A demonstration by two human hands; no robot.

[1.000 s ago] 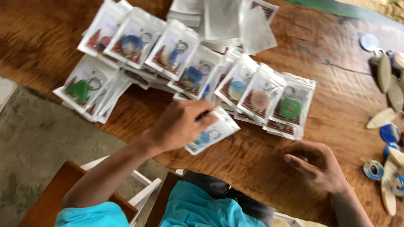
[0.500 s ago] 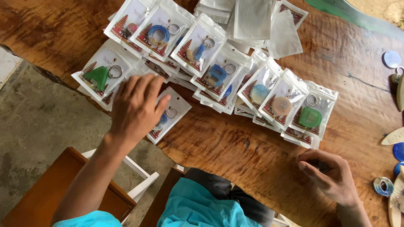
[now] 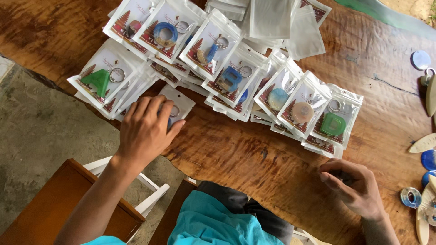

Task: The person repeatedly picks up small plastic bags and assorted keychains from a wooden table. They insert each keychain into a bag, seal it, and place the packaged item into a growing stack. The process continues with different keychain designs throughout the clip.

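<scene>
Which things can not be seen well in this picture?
Head view only:
- Packet under the left hand: its keychain is mostly covered by the fingers.
- Right hand: curled, palm contents hidden.
- Shell pieces: cut off by the right edge.
- Lower packets in the stacks: covered by upper ones.

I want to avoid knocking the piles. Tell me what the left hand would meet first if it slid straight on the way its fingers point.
The left hand lies on a packet and points up-right. Sliding on, it would probably first meet the pile topped by the blue letter keyring packet, though depth is hard to judge.
</scene>
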